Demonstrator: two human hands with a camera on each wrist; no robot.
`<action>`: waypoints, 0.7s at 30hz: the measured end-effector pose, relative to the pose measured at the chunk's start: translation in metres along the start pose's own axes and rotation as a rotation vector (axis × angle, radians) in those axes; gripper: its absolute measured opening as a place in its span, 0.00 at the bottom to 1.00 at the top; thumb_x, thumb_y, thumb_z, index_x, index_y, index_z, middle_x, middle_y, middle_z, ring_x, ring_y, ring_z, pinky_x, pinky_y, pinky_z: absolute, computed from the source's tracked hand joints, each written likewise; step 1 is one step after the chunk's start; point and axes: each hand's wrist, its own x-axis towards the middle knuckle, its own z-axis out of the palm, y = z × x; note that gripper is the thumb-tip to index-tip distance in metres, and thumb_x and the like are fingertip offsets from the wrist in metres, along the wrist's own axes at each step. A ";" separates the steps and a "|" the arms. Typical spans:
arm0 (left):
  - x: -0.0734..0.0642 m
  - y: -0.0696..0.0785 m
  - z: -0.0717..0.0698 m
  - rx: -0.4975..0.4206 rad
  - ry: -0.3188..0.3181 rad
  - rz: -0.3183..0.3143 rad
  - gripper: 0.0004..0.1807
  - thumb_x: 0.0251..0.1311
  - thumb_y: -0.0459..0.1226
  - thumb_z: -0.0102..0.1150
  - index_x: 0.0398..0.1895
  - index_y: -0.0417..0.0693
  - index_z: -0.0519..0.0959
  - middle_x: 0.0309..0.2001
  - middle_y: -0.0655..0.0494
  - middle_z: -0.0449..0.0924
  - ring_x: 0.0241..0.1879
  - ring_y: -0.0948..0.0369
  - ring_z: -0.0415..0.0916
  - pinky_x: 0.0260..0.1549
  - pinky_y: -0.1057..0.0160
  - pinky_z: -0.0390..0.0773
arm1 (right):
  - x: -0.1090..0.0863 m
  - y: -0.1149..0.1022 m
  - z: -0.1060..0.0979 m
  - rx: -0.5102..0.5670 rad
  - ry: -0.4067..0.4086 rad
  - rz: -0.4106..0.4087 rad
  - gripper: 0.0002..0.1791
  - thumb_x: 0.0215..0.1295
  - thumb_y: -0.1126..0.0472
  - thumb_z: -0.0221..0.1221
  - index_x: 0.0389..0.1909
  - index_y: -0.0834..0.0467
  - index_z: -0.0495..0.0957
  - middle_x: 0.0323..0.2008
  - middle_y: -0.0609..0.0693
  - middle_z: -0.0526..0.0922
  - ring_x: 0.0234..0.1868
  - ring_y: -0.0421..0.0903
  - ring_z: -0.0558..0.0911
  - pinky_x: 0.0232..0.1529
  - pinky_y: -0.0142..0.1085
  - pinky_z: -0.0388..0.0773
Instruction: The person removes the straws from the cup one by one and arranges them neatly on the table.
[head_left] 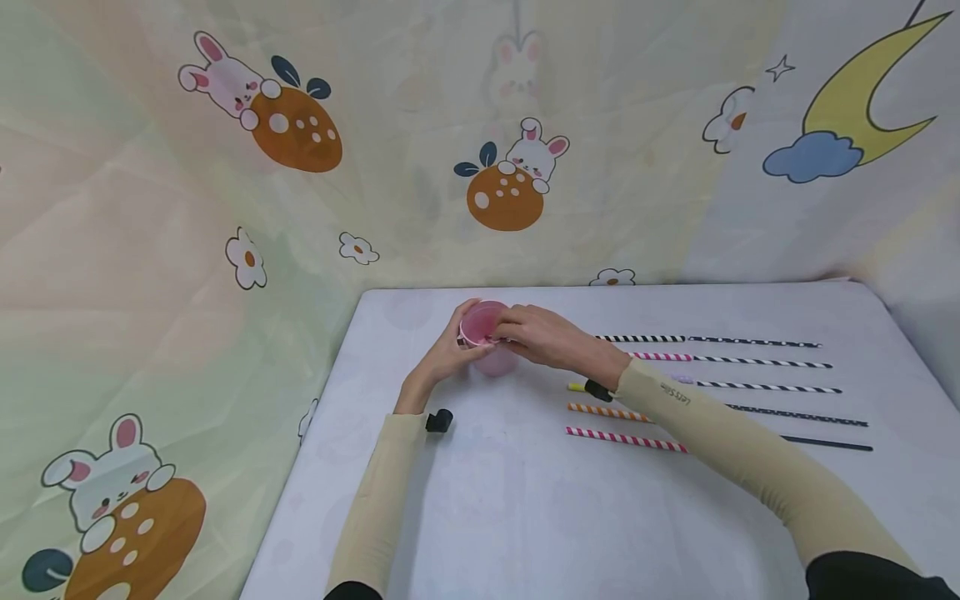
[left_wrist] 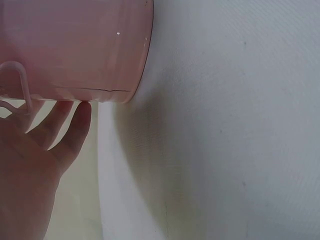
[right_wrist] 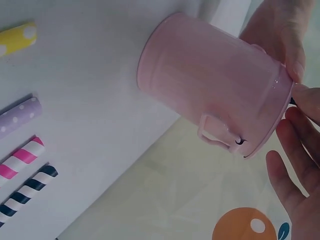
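A pink pail (head_left: 497, 361) with small side loops is held tilted over the table. My left hand (head_left: 448, 350) grips it from the left; in the left wrist view its fingertips (left_wrist: 84, 112) press the wall of the pail (left_wrist: 75, 50). My right hand (head_left: 546, 336) is at the opening, fingers bent, partly hiding the rim. In the right wrist view that hand (right_wrist: 305, 160) pinches a small dark piece (right_wrist: 293, 101) at the rim, mostly covered by the thumb. A thin dark hook (right_wrist: 240, 142) shows at one side loop (right_wrist: 202, 131). The inside bottom of the pail is hidden.
Rows of patterned paper straws lie right of the pail: black-striped (head_left: 641, 338), pink-striped (head_left: 663, 357), orange (head_left: 607, 412) and red-striped (head_left: 622, 438), with dark ones (head_left: 825, 444) beyond. My right forearm (head_left: 720, 442) crosses over some. A printed curtain (head_left: 412, 192) hangs behind the white table (head_left: 510, 500).
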 end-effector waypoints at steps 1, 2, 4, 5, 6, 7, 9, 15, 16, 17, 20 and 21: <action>0.000 0.000 0.000 0.002 0.002 -0.002 0.49 0.58 0.45 0.72 0.76 0.77 0.51 0.72 0.55 0.61 0.68 0.54 0.65 0.65 0.48 0.70 | 0.000 0.000 0.000 0.000 -0.001 0.001 0.15 0.61 0.62 0.70 0.50 0.57 0.84 0.50 0.50 0.84 0.51 0.47 0.82 0.56 0.42 0.81; 0.000 0.000 0.000 0.003 0.004 -0.004 0.49 0.58 0.44 0.72 0.76 0.77 0.51 0.72 0.56 0.61 0.68 0.55 0.64 0.65 0.48 0.70 | -0.001 0.000 0.000 0.000 -0.001 0.003 0.15 0.61 0.62 0.69 0.50 0.57 0.84 0.50 0.50 0.84 0.51 0.47 0.82 0.56 0.42 0.81; 0.000 0.001 0.000 0.005 0.008 -0.011 0.49 0.58 0.44 0.72 0.76 0.76 0.51 0.72 0.56 0.61 0.69 0.55 0.64 0.66 0.48 0.69 | -0.001 0.000 0.000 -0.005 -0.002 0.004 0.16 0.62 0.62 0.69 0.50 0.56 0.84 0.51 0.50 0.84 0.52 0.47 0.82 0.56 0.42 0.81; 0.000 0.001 0.000 0.004 0.006 -0.014 0.50 0.58 0.43 0.72 0.77 0.76 0.51 0.73 0.56 0.60 0.70 0.55 0.63 0.67 0.48 0.68 | -0.002 0.000 0.000 -0.006 -0.001 0.006 0.16 0.61 0.63 0.69 0.51 0.56 0.84 0.51 0.50 0.84 0.52 0.47 0.82 0.56 0.42 0.81; 0.000 0.001 0.000 0.004 0.004 -0.020 0.50 0.58 0.43 0.72 0.77 0.75 0.50 0.73 0.56 0.60 0.70 0.55 0.62 0.68 0.48 0.68 | -0.002 0.000 -0.001 -0.003 -0.001 0.010 0.16 0.61 0.63 0.69 0.51 0.56 0.84 0.51 0.50 0.84 0.52 0.47 0.82 0.56 0.42 0.81; 0.000 0.001 -0.001 0.003 0.001 -0.024 0.50 0.58 0.42 0.72 0.77 0.74 0.50 0.74 0.56 0.59 0.71 0.55 0.61 0.68 0.47 0.67 | -0.002 0.001 -0.001 -0.004 -0.002 0.014 0.16 0.61 0.63 0.69 0.51 0.56 0.84 0.52 0.50 0.84 0.52 0.47 0.82 0.57 0.42 0.81; 0.001 0.002 -0.001 0.000 -0.009 -0.035 0.51 0.59 0.42 0.71 0.78 0.72 0.48 0.75 0.55 0.58 0.72 0.54 0.60 0.69 0.47 0.65 | -0.003 0.001 -0.001 0.001 -0.006 0.025 0.17 0.61 0.63 0.69 0.52 0.56 0.83 0.53 0.51 0.83 0.53 0.47 0.82 0.57 0.42 0.80; -0.005 0.020 -0.002 0.001 -0.036 -0.068 0.52 0.59 0.41 0.70 0.80 0.65 0.46 0.75 0.51 0.57 0.72 0.53 0.60 0.68 0.49 0.67 | -0.003 0.001 -0.001 0.019 -0.005 0.039 0.17 0.62 0.63 0.69 0.52 0.58 0.83 0.55 0.53 0.83 0.56 0.49 0.81 0.60 0.43 0.80; -0.006 0.024 -0.002 0.002 -0.040 -0.069 0.52 0.59 0.42 0.70 0.80 0.64 0.46 0.75 0.50 0.57 0.71 0.52 0.60 0.68 0.49 0.68 | -0.003 0.001 -0.001 0.021 -0.002 0.038 0.17 0.62 0.63 0.69 0.52 0.58 0.83 0.54 0.53 0.83 0.56 0.49 0.81 0.60 0.43 0.80; -0.008 0.028 -0.002 0.005 -0.042 -0.067 0.52 0.59 0.42 0.70 0.80 0.62 0.46 0.75 0.50 0.58 0.71 0.52 0.61 0.67 0.49 0.69 | -0.003 0.001 -0.002 0.025 0.001 0.037 0.17 0.62 0.63 0.69 0.52 0.57 0.83 0.54 0.53 0.83 0.56 0.49 0.81 0.60 0.43 0.80; -0.012 0.035 -0.002 0.006 -0.042 -0.062 0.52 0.59 0.42 0.70 0.80 0.61 0.47 0.75 0.49 0.58 0.71 0.52 0.61 0.67 0.49 0.68 | -0.003 0.001 -0.007 0.035 0.015 0.033 0.17 0.61 0.63 0.69 0.52 0.57 0.83 0.54 0.52 0.83 0.56 0.49 0.81 0.60 0.42 0.80; -0.012 0.035 -0.002 0.008 -0.042 -0.061 0.52 0.59 0.42 0.70 0.80 0.61 0.47 0.75 0.49 0.57 0.71 0.51 0.60 0.68 0.48 0.67 | -0.003 0.001 -0.008 0.038 0.023 0.028 0.17 0.61 0.63 0.69 0.51 0.57 0.83 0.53 0.52 0.83 0.56 0.49 0.81 0.60 0.42 0.80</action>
